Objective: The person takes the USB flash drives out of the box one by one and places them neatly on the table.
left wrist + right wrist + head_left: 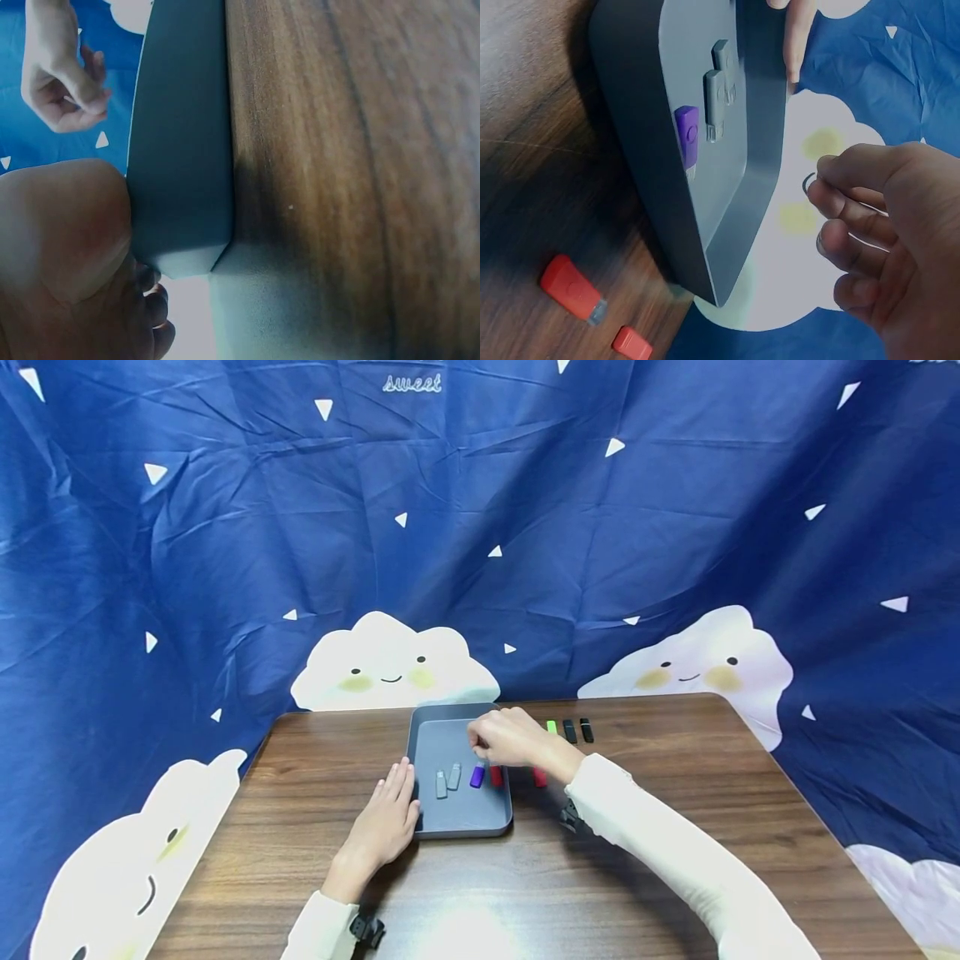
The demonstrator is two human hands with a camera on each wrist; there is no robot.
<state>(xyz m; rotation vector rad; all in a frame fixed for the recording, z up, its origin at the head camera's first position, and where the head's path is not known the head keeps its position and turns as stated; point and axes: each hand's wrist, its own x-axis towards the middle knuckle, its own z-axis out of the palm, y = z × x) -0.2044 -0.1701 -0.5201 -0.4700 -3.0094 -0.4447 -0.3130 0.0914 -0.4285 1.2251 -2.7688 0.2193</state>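
My left hand (384, 818) rests against the left wall of a grey tray (457, 820), fingers straight. Over the tray's far half hovers my right hand (510, 737), fingers curled with thumb and fingertips close together. The right wrist view shows nothing between those fingertips. Below it in the tray lie two grey USB sticks (441, 785), a purple USB stick (477, 775) and a red one (496, 775) near the right wall. The right wrist view hides that red one behind the tray wall.
On the wooden table right of the tray lie a red USB stick (571, 289) and a small red piece (633, 343). Farther back sit a green piece (552, 727) and two black ones (570, 731). A blue cloud-print curtain (525, 527) hangs behind the table.
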